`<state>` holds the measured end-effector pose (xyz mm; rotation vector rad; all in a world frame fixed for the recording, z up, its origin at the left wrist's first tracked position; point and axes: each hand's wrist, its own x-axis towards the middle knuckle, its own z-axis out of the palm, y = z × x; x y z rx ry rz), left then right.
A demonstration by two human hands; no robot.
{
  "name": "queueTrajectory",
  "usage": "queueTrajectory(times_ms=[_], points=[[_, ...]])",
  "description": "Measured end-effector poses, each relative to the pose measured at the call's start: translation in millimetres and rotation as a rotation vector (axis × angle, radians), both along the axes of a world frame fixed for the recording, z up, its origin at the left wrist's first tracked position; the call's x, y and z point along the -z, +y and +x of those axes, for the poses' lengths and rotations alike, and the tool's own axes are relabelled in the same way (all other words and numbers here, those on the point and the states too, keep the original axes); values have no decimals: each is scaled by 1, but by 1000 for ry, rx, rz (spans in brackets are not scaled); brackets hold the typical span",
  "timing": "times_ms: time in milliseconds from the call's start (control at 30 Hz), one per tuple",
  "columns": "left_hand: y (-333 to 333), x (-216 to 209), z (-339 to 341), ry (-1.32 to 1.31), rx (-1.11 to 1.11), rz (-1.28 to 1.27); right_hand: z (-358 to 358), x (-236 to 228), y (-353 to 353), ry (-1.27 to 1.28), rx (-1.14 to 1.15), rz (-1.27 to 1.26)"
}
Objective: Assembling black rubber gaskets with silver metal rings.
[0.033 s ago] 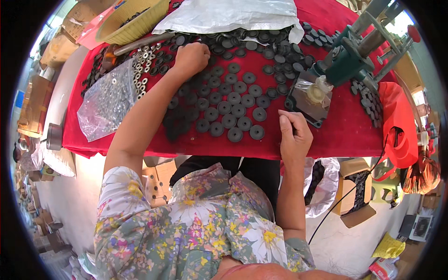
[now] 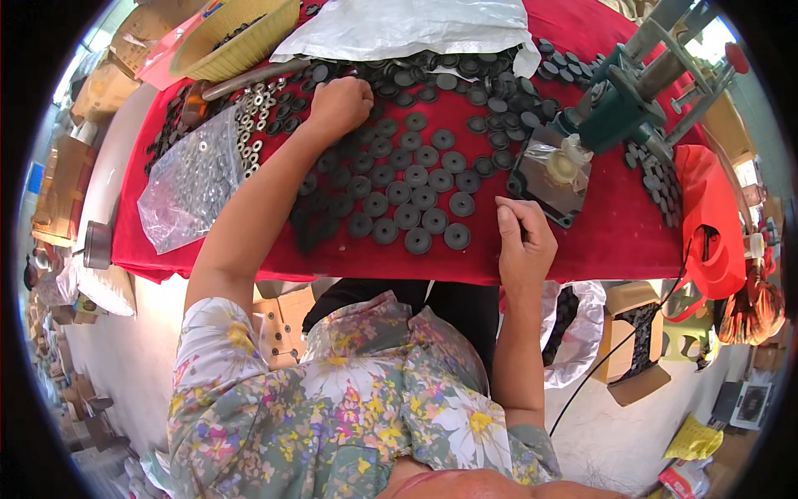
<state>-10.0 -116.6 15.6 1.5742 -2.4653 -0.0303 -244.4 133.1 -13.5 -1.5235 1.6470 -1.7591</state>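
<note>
My left hand (image 2: 341, 106) reaches to the far side of the table, its fingers curled down at the near edge of a heap of dark rubber-like discs (image 2: 405, 76). What those fingers hold, if anything, is hidden. Below it lie several rows of round grey discs (image 2: 416, 175), each with a small hole in the middle. My right hand (image 2: 528, 241) is closed near the table's front edge, thumb against the curled fingers; nothing shows in it clearly. It lies to the right of the rows, beside a dark plate with a clear plastic wrap (image 2: 553, 179).
Small metal rings (image 2: 250, 125) lie left, by a clear bag (image 2: 193, 179) of small metal parts. Behind are a yellow basket (image 2: 237, 41) and a white sack (image 2: 416, 27). A green hand press (image 2: 615, 104) and a red bag (image 2: 711, 220) stand right. The cloth (image 2: 615, 256) is red.
</note>
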Motion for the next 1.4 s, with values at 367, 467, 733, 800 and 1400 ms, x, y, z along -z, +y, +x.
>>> queueTrajectory(times_ms=[367, 467, 733, 800, 1400], points=[[1, -2, 18, 182, 354, 86, -1, -1, 1, -31, -17, 16], [5, -9, 16, 127, 368, 93, -2, 0, 1, -39, -14, 24], [24, -3, -36, 140, 456, -71, -2, 1, 1, -59, -30, 21], [23, -6, -38, 111, 464, -65, -2, 1, 2, -81, -42, 38], [41, -6, -76, 227, 597, 230, -3, 2, 0, -152, -27, 32]])
